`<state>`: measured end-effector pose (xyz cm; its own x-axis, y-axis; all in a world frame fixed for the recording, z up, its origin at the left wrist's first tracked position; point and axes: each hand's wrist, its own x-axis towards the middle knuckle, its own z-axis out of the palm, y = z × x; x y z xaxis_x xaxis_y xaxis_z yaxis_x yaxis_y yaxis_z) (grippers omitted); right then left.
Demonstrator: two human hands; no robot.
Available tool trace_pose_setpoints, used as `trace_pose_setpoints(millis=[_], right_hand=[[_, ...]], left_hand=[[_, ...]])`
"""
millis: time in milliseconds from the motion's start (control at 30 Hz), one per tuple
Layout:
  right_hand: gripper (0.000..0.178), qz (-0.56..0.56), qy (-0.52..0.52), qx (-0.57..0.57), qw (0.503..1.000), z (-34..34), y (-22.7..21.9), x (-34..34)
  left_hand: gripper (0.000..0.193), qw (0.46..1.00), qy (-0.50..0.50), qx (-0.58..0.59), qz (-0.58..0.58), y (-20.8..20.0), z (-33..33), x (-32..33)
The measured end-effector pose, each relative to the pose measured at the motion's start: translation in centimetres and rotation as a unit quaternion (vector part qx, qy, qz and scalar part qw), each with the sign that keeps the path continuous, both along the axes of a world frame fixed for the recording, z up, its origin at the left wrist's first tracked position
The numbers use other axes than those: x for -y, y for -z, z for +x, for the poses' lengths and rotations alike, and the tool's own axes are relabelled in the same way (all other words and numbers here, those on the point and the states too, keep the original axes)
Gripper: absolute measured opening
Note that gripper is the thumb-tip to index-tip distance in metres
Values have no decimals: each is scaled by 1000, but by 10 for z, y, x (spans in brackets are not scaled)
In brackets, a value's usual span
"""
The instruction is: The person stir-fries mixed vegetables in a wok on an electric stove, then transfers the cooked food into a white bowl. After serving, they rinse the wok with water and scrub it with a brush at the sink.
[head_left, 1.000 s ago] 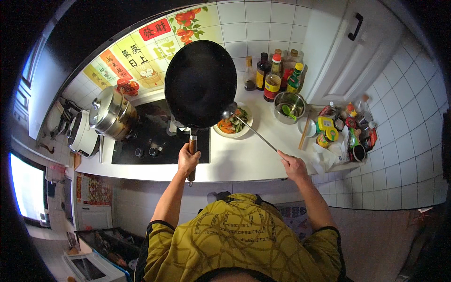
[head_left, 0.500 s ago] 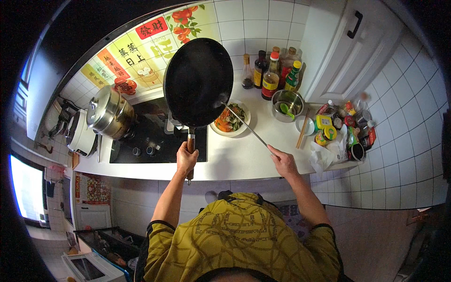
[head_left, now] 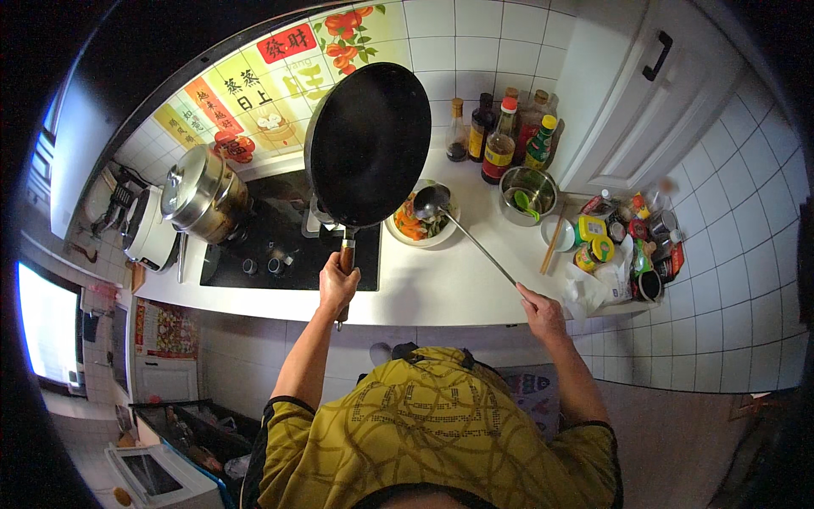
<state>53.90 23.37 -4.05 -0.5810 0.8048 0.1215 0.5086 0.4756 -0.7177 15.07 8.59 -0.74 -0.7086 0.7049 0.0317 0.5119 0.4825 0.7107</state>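
Observation:
My left hand [head_left: 338, 287] is closed round the wooden handle of a black wok [head_left: 366, 144]. The wok is lifted and tilted, its dark inside facing me, over the right part of the stove. In my right hand [head_left: 543, 314] is the long thin handle of a metal ladle [head_left: 433, 200]. The ladle's bowl is above a white plate [head_left: 413, 243] on the counter, just right of the wok. Sliced orange and green vegetables [head_left: 411, 227] lie on that plate, partly hidden by the ladle and the wok's rim.
A steel pot [head_left: 203, 191] stands at the left of the black cooktop [head_left: 229, 270], beside a white rice cooker [head_left: 148, 225]. Sauce bottles [head_left: 500, 142] line the back. A steel bowl [head_left: 527, 182], chopsticks [head_left: 552, 246] and several jars [head_left: 595, 250] are to the right.
The ladle has come out of the wok to the right, and its bowl now shows over the plate. My right hand has moved right and nearer to me.

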Motion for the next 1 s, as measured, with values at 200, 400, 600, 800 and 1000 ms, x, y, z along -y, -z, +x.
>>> trace_pose_setpoints(millis=[200, 400, 600, 800, 1000], right_hand=[[37, -14, -6, -93, 996, -32, 2, -3], [38, -53, -15, -10, 998, -63, -13, -7], [39, -13, -17, -33, 999, -15, 7, 7], [39, -40, -19, -129, 991, -4, 19, 11], [39, -170, 10, -84, 982, -11, 11, 32]], left_hand=[[23, 1000, 8, -18, 4, -9, 3, 0], [23, 1000, 1, -13, 2, -13, 8, 1], [23, 999, 2, -33, 26, -15, 5, 2], [23, 998, 1, 48, 44, 6, -6, -1], [19, 978, 17, 188, 92, -2, 4, -10]])
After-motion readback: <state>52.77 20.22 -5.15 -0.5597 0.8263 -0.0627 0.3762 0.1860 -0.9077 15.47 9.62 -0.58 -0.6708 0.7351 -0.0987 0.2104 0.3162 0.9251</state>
